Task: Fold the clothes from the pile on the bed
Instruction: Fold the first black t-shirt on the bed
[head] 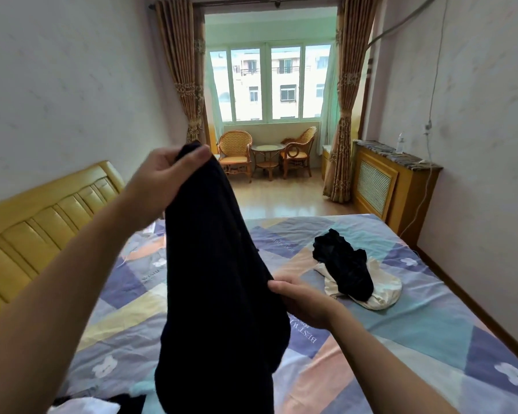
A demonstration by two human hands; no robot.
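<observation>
Patchwork-sheeted bed (pixel 416 318), black garment (pixel 341 264) atop cream garment (pixel 383 291), clothes at near edge (pixel 84 406)

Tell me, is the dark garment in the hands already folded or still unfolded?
Unfolded. The dark garment hangs long from the raised left hand, while the right hand grips its edge lower down; no neat fold shows.

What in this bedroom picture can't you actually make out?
- Dark garment: its type is unclear; it hangs bunched from the left hand and right hand, its lower end cut off by the bottom edge.
- Clothes at the bottom edge: mostly out of frame.
- Cream cloth: partly covered by a black garment.
- Bottle on the cabinet: too small to read.
</observation>
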